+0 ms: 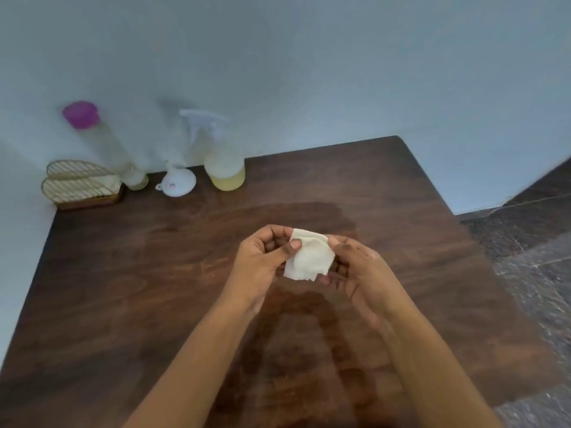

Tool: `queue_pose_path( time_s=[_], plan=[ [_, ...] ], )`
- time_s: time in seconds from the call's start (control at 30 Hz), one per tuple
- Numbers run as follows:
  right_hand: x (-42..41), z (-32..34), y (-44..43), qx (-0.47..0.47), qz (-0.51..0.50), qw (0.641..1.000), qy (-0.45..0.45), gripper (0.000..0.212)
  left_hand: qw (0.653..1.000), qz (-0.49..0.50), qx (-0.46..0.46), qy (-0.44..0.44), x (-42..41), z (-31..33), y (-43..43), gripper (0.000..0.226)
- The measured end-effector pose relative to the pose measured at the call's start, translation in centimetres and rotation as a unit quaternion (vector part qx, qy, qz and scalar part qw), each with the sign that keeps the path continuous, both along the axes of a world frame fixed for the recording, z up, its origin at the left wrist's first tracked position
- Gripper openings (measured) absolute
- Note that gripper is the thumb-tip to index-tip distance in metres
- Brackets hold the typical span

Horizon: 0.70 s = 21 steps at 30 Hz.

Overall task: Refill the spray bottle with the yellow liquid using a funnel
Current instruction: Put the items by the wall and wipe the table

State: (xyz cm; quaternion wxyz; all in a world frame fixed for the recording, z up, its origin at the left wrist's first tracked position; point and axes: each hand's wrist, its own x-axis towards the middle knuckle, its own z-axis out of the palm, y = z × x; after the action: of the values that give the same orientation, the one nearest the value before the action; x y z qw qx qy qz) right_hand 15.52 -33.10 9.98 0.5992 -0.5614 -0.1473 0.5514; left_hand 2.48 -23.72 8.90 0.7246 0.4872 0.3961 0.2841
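A clear spray bottle [223, 163] with a white trigger head stands at the back of the dark wooden table [123, 288], a band of yellow liquid at its bottom. Left of it a white funnel [176, 181] lies mouth down on the table. Further left stands a tall clear bottle [111, 149] with a purple cap. Above the table's middle, my left hand [262, 261] and my right hand [355, 273] both pinch a small folded white tissue [309, 257] held between them.
A gold wire napkin holder [81, 184] with white napkins sits in the back left corner against the pale wall. The table's right edge drops to a dark speckled floor [531, 242]. A damp-looking darker patch shows on the wood behind the hands.
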Motion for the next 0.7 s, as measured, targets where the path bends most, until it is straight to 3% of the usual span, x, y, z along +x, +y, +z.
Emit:
queue_pose_path(
  time_s=[0.07, 0.2, 0.37, 0.47, 0.57, 0.7],
  plan=[
    [1.7, 0.7, -0.7, -0.008, -0.011, 0.999, 0.03, 0.037, 1.0, -0.025, -0.003, 0.001, 2.4, 1.2, 0.0, 0.01],
    [7.1, 0.7, -2.6, 0.0, -0.073, 0.997, 0.039, 0.023, 0.997, -0.077, 0.025, 0.014, 9.1, 1.6, -1.4, 0.017],
    [17.2, -0.8, -6.0, -0.028, -0.155, 0.987, -0.027, 0.01, 0.996, -0.076, 0.05, 0.019, 19.1, -1.0, -4.6, 0.018],
    [25.0, -2.3, -8.0, -0.046, -0.185, 0.98, -0.061, 0.011, 0.986, -0.072, 0.114, 0.095, 25.9, -4.1, -6.8, 0.017],
    [32.9, -4.9, -9.6, -0.101, -0.213, 0.968, -0.091, 0.012, 0.918, -0.118, 0.274, 0.262, 32.0, -7.9, -8.6, 0.01],
    [41.3, -11.3, -9.8, -0.191, -0.193, 0.955, -0.114, 0.019, 0.774, -0.187, 0.41, 0.445, 36.7, -11.9, -8.4, 0.048]
  ],
)
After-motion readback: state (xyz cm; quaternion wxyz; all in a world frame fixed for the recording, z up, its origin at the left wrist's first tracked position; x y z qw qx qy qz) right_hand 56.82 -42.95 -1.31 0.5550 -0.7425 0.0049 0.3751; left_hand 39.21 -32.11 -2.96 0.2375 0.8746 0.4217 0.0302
